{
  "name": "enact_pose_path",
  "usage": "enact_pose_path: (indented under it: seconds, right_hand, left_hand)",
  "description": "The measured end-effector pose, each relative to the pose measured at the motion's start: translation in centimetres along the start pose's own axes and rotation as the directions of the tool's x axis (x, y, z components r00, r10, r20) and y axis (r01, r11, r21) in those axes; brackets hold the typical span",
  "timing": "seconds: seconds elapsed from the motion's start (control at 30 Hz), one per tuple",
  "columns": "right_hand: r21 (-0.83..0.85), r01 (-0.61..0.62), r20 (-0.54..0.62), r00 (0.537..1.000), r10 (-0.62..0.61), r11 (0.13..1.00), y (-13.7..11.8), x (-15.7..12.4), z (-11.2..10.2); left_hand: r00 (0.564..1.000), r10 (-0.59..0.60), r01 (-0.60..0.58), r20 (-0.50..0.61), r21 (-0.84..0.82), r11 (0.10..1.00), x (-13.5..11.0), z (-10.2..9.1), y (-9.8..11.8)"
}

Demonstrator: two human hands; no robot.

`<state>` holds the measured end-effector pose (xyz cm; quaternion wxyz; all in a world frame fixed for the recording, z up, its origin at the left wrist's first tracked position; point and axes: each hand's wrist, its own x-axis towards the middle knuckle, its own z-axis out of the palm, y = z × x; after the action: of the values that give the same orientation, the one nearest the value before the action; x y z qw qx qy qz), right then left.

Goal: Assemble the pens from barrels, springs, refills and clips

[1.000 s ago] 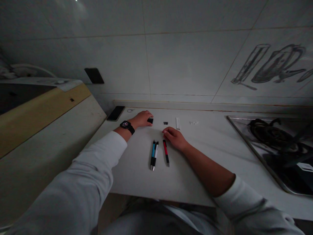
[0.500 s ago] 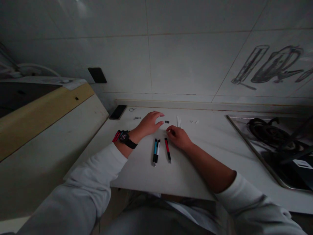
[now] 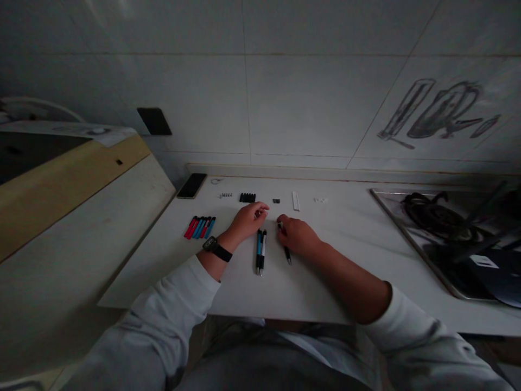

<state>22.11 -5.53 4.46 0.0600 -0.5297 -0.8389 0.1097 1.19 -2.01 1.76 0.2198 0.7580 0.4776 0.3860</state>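
My right hand [image 3: 299, 233] has its fingers closed around the upper part of a pen; the pen's black grip and silver tip [image 3: 288, 256] stick out below the hand. Just across from it, my left hand [image 3: 249, 218] is loosely curved, thumb and forefinger a little apart, with nothing plain to see between them. A blue pen [image 3: 258, 250] and a white pen [image 3: 264, 248] lie side by side between my wrists, tips toward me. Behind my left hand sits a row of short black tubes [image 3: 247, 197]. Red and blue barrels [image 3: 199, 227] are lined up left of my watch.
Along the back lie small springs [image 3: 226, 195], a small dark group of parts [image 3: 276, 201], thin white refills [image 3: 295, 201] and tiny clear pieces [image 3: 321, 200]. A phone [image 3: 191, 185] rests at the back left corner. A gas stove [image 3: 439, 233] is set into the counter at right.
My right hand has come down over the red pen, and the pen has shifted slightly right. My left hand has drawn back and its fingers have curled closer, uncovering the black tubes.
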Motion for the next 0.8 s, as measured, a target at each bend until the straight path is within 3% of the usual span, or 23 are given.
enact_pose_path:
  seconds: [0.17,0.4,0.53,0.8]
  right_hand:
    - [-0.002,-0.034,-0.012,0.999,0.034,0.999,0.5,0.4,0.2]
    - [0.028,-0.043,-0.049,0.998,0.044,0.999,0.7,0.6,0.7]
    - [0.033,-0.002,-0.034,0.999,0.003,0.999,0.4,0.5,0.8]
    - [0.064,0.046,-0.022,0.999,-0.044,0.997,-0.3,0.2,0.7]
  left_hand:
    - [0.998,0.01,-0.017,0.068,0.11,0.994,0.0,-0.5,0.0]
    - [0.974,-0.133,0.04,0.186,0.433,0.901,-1.0,-1.6,1.2]
    - [0.951,-0.17,0.027,0.26,0.476,0.879,-1.3,-1.9,1.0]
    - [0.937,-0.187,0.017,0.295,0.495,0.869,-1.4,-1.8,1.0]
